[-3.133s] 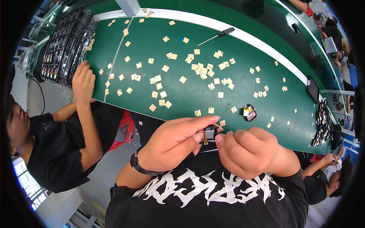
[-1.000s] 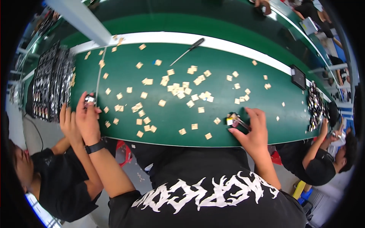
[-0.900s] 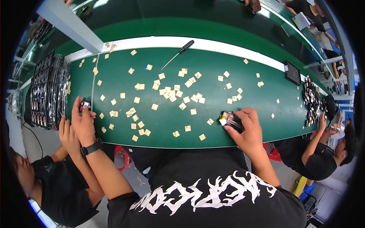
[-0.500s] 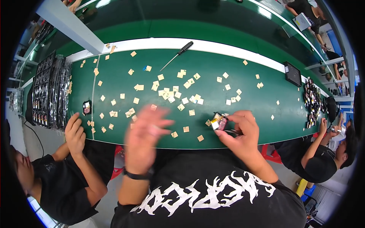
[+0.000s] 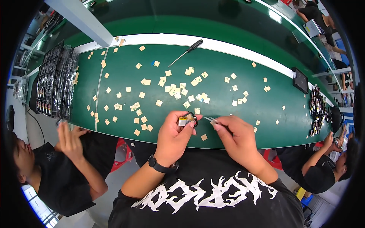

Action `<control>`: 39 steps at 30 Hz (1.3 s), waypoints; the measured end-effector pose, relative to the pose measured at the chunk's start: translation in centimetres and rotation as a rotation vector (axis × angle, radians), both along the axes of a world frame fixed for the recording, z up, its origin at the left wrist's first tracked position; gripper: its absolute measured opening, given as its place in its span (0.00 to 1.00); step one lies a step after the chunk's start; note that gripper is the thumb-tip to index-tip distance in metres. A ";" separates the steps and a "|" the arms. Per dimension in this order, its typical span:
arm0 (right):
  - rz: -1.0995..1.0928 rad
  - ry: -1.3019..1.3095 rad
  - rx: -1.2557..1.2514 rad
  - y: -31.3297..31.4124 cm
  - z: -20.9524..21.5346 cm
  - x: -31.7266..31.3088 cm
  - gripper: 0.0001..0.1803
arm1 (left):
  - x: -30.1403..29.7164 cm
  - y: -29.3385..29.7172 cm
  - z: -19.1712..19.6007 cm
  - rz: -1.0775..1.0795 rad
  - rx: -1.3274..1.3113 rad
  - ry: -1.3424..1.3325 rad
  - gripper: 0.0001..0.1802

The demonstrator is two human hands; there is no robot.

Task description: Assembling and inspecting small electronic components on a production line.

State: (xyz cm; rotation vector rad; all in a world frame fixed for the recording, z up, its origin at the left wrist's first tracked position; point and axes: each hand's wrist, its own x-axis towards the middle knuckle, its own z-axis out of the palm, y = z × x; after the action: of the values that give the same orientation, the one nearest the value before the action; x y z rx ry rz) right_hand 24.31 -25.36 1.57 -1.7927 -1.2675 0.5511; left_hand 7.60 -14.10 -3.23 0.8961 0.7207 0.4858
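My left hand pinches a small black-framed part with a silver and yellow face, just above the near edge of the green table. My right hand sits beside it, fingers closed on a thin metal tool like tweezers whose tip points toward the part. Several small tan squares lie scattered over the table in front of both hands; one tan square lies between my wrists.
A black-handled screwdriver lies at the table's far side. Dark trays of parts stand at the left end, a black flat device and a heap of small parts at the right. A co-worker sits at each side, the left one's hands raised.
My left hand reached to the table's left end, set a small part there, then came back. Now it holds the black-framed part that my right hand held, and my right hand holds the tweezers.
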 end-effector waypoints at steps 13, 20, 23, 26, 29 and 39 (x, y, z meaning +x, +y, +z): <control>-0.053 0.194 -0.283 2.1 -0.1 -1.6 0.09 | 0.2 -0.5 -0.5 0.002 0.162 0.124 0.16; -0.078 0.240 -0.252 2.1 -1.4 -2.4 0.08 | -0.4 0.4 -0.1 -0.043 0.104 0.100 0.14; -0.084 0.320 -0.196 2.0 -2.2 -2.5 0.09 | -0.7 0.9 0.0 -0.059 -0.007 0.031 0.13; -0.106 0.572 -0.231 2.2 -1.9 -2.3 0.09 | -0.9 1.2 0.2 -0.087 -0.085 0.007 0.11; -0.149 0.743 -0.279 2.8 -0.6 -1.6 0.10 | -0.8 1.1 0.5 -0.107 -0.075 0.023 0.11; 0.358 0.041 0.003 5.3 -1.2 0.5 0.14 | -0.8 1.0 0.5 -0.252 0.227 0.072 0.15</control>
State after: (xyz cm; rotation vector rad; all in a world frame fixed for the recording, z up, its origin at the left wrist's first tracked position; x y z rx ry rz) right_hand 24.78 -20.07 0.33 -1.5498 -1.5698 0.7785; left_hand 6.75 -13.13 -2.77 1.2055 0.6145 0.3153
